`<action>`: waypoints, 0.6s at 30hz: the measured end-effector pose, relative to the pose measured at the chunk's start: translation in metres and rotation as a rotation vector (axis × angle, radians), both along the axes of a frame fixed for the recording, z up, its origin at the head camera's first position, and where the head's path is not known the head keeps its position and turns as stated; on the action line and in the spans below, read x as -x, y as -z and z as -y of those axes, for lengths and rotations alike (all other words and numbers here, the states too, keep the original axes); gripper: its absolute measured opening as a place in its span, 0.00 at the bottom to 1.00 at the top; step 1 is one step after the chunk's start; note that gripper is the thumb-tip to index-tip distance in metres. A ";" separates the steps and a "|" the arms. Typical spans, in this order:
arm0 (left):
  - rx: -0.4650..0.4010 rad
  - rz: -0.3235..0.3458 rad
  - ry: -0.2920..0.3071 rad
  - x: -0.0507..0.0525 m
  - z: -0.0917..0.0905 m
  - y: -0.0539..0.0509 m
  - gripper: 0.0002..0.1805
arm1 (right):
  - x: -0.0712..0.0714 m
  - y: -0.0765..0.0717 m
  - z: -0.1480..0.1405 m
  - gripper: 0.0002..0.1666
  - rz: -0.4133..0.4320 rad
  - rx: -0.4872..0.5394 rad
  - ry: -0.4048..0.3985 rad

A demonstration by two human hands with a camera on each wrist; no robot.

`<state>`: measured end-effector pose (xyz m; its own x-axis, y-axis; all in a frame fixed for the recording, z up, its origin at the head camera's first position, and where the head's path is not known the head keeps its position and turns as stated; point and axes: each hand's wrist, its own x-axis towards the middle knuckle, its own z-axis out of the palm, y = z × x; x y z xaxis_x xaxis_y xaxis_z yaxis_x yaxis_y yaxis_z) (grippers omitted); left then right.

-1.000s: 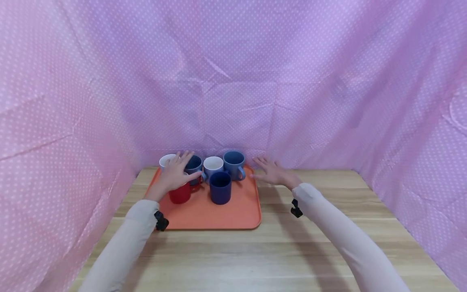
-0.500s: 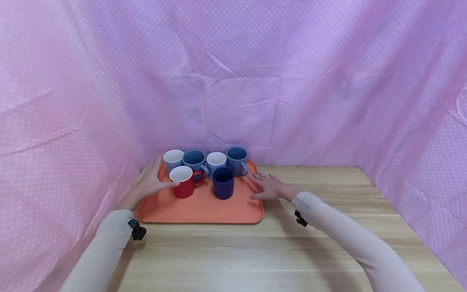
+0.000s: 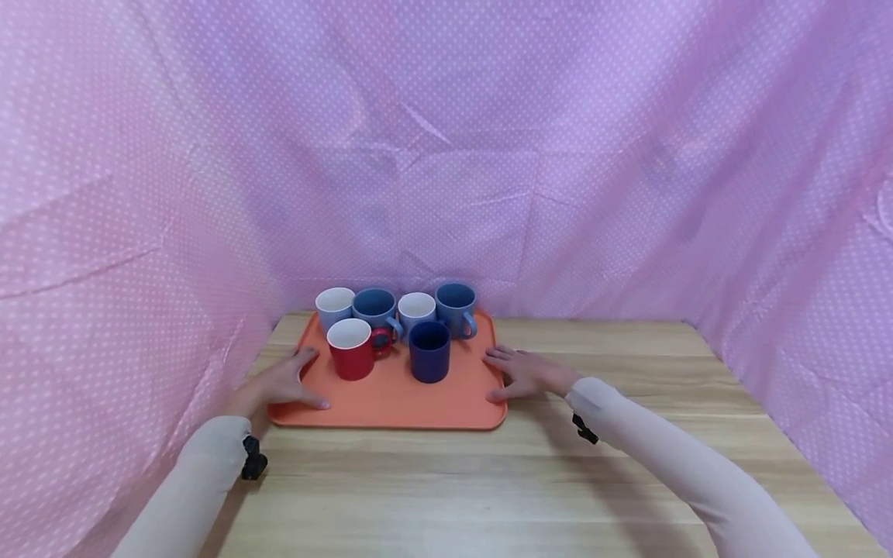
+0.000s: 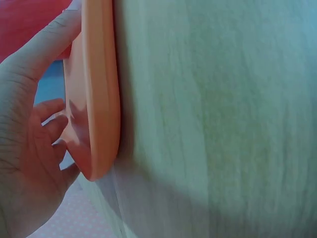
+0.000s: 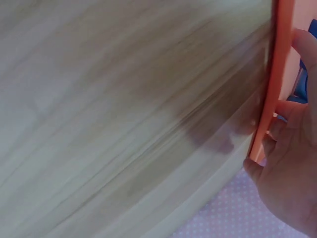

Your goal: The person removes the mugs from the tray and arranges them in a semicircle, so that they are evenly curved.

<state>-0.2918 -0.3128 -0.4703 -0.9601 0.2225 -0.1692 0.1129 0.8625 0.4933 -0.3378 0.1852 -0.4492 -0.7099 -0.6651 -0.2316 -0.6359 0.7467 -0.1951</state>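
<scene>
An orange tray [image 3: 391,409] lies on the wooden table with several mugs upright on it. In front stand a red mug [image 3: 352,361] with a white inside and a dark blue mug [image 3: 429,361]. Behind them is a row of light blue and grey-blue mugs, one grey-blue mug [image 3: 456,316] at its right end. My left hand [image 3: 277,381] rests at the tray's left side, thumb across the rim near the front corner. At the right rim, my right hand [image 3: 530,373] touches the tray with fingers spread over the edge.
The wooden table [image 3: 446,488] stretches in front of the tray and to its right. A pink dotted cloth [image 3: 446,155] hangs behind and on both sides, close behind the back mugs.
My left hand has moved from above the red mug down to the tray's left rim. My right hand has come lower and nearer, onto the right rim. The mugs stay in their places.
</scene>
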 end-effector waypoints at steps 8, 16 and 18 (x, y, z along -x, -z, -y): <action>-0.004 0.051 -0.030 0.001 -0.006 0.003 0.73 | -0.002 0.008 -0.011 0.47 -0.078 0.017 -0.030; 0.009 0.014 0.023 -0.004 -0.020 0.002 0.69 | 0.000 0.013 -0.023 0.46 -0.107 0.035 -0.051; 0.011 0.005 0.049 -0.004 -0.028 0.001 0.68 | 0.002 0.014 -0.032 0.46 -0.110 0.054 -0.043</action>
